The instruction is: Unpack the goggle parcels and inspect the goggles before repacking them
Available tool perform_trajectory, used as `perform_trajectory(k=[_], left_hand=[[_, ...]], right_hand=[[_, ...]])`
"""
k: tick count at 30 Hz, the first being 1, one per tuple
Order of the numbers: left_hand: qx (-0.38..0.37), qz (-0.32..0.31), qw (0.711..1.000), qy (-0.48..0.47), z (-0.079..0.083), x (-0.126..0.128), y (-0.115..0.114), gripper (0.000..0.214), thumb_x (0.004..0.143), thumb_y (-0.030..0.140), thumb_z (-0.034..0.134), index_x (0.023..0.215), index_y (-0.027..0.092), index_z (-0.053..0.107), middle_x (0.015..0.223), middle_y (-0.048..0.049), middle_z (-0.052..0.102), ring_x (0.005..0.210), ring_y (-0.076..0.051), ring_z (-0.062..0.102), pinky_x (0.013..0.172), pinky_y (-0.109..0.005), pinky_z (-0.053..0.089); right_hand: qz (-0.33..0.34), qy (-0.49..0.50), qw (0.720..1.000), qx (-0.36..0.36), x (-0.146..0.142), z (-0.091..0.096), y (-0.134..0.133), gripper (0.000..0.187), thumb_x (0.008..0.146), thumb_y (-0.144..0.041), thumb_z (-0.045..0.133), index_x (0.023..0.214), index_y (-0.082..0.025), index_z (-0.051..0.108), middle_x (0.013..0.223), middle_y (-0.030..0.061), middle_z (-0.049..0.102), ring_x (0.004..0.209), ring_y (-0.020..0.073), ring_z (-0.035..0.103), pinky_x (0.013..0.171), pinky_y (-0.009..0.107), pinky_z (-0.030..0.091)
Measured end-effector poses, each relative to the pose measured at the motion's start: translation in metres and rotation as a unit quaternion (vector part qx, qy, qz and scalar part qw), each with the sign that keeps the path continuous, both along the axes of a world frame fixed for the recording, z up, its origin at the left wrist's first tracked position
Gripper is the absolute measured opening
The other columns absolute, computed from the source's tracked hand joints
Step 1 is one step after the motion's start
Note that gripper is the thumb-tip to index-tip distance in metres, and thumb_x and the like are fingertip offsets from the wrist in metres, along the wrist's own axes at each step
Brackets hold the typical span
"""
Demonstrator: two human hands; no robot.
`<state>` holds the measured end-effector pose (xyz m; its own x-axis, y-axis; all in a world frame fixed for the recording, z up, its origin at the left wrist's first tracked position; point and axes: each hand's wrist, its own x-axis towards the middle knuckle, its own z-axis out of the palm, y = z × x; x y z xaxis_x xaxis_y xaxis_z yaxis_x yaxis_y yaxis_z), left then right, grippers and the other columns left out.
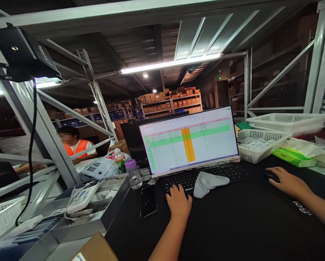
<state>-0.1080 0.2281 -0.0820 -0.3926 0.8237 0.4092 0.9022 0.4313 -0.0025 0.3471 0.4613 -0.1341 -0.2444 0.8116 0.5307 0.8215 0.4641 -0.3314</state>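
Observation:
My left hand (179, 201) rests on the left end of a black keyboard (219, 174), fingers stretched onto the keys. My right hand (286, 181) lies over a black mouse (270, 175) on a black desk mat (233, 221), fingers curved round it. A grey folded cloth (208, 183) lies on the keyboard's front edge between my hands. Behind the keyboard stands a monitor (191, 143) showing a spreadsheet with green rows and an orange column.
A black phone (148, 201) lies left of my left hand, beside a purple-capped bottle (134, 174). A metal tray (119, 203) with a handheld scanner (82, 197) sits at left. White baskets (260, 145) stand at right. A person in an orange vest (78, 146) sits behind the racking.

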Motion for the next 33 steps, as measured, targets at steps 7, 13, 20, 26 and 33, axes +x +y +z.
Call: perform_trajectory(k=[7, 13, 20, 26, 33], left_hand=[[-0.012, 0.001, 1.0, 0.005, -0.002, -0.002, 0.003, 0.058, 0.088, 0.038, 0.051, 0.14, 0.011, 0.054, 0.141, -0.021, 0.054, 0.124, -0.035, 0.048, 0.098, -0.051, 0.039], [-0.014, 0.003, 1.0, 0.015, -0.002, -0.002, 0.003, 0.057, 0.089, 0.038, 0.051, 0.14, 0.012, 0.054, 0.141, -0.0212, 0.053, 0.124, -0.035, 0.049, 0.098, -0.05, 0.04], [-0.018, 0.005, 1.0, 0.016, -0.001, -0.001, 0.002, 0.057, 0.089, 0.038, 0.05, 0.141, 0.013, 0.053, 0.141, -0.0203, 0.053, 0.124, -0.034, 0.048, 0.097, -0.048, 0.04], [-0.023, 0.008, 1.0, 0.015, -0.001, -0.001, 0.003, 0.058, 0.089, 0.038, 0.051, 0.141, 0.013, 0.053, 0.142, -0.0199, 0.053, 0.124, -0.035, 0.048, 0.098, -0.049, 0.04], [-0.023, 0.004, 1.0, 0.009, 0.0, -0.001, 0.003, 0.058, 0.09, 0.037, 0.051, 0.142, 0.012, 0.053, 0.142, -0.0207, 0.052, 0.126, -0.035, 0.048, 0.1, -0.051, 0.04]], right_hand=[[-0.03, -0.041, 0.998, -0.033, -0.004, 0.01, -0.012, 0.046, 0.071, -0.047, 0.045, 0.115, -0.034, 0.049, 0.12, 0.0059, 0.062, 0.104, 0.0391, 0.064, 0.085, 0.05, 0.048], [-0.027, -0.056, 0.997, -0.037, -0.005, 0.012, -0.013, 0.045, 0.073, -0.043, 0.044, 0.117, -0.034, 0.048, 0.122, 0.0055, 0.062, 0.109, 0.0381, 0.062, 0.093, 0.05, 0.045], [-0.03, -0.064, 0.997, -0.039, -0.004, 0.015, -0.015, 0.045, 0.076, -0.043, 0.045, 0.118, -0.029, 0.051, 0.124, 0.0099, 0.059, 0.106, 0.037, 0.064, 0.088, 0.048, 0.049], [-0.024, -0.061, 0.997, -0.038, -0.003, 0.016, -0.017, 0.042, 0.077, -0.042, 0.046, 0.117, -0.031, 0.053, 0.126, 0.0084, 0.06, 0.106, 0.0382, 0.065, 0.087, 0.05, 0.05], [-0.035, -0.051, 0.997, -0.042, -0.004, 0.018, -0.017, 0.047, 0.077, -0.042, 0.047, 0.121, -0.025, 0.055, 0.128, 0.014, 0.059, 0.107, 0.0396, 0.064, 0.087, 0.05, 0.051]])
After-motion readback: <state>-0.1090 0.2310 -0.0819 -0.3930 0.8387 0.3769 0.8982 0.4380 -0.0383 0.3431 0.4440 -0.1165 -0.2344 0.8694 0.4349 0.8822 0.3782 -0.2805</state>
